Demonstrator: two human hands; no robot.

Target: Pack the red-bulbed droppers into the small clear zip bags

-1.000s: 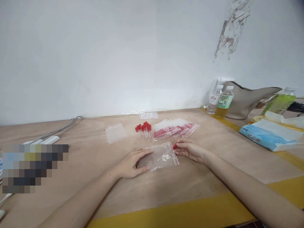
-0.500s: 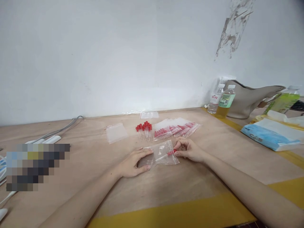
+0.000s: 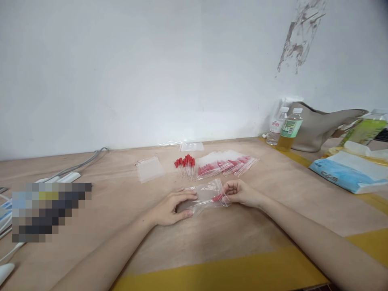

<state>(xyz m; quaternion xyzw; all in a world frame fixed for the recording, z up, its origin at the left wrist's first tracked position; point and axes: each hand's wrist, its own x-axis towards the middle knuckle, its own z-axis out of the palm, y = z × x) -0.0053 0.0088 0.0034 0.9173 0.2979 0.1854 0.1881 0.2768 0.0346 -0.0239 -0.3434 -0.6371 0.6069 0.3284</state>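
In front of me lies a clear zip-lock bag (image 3: 203,194), its mouth toward the right. My left hand (image 3: 174,206) rests on the bag's left end, thumb and fingers spread flat. A dropper (image 3: 216,198) with a red bulb and clear stem lies inside the bag, bulb near the mouth. My right hand (image 3: 236,193) is closed at that mouth, thumb and fingertips at the end of the bulb; the exact contact is partly hidden by the film. Behind the bag is a bunch of loose red-bulbed droppers (image 3: 186,166). Beside them, filled bags (image 3: 226,163) overlap in a fan.
A flat bag stack (image 3: 150,169) lies at the left, another bag (image 3: 192,146) by the wall. Bottles (image 3: 290,129), a grey vessel (image 3: 315,127) and a blue tissue pack (image 3: 342,173) stand or lie right. Cables (image 3: 80,161) and a blurred-out item (image 3: 50,212) lie left.
My right hand has shifted slightly, its fingertips now lower at the bag's mouth. The dropper's red bulb sits a little further left inside the bag. My left hand stays in place.
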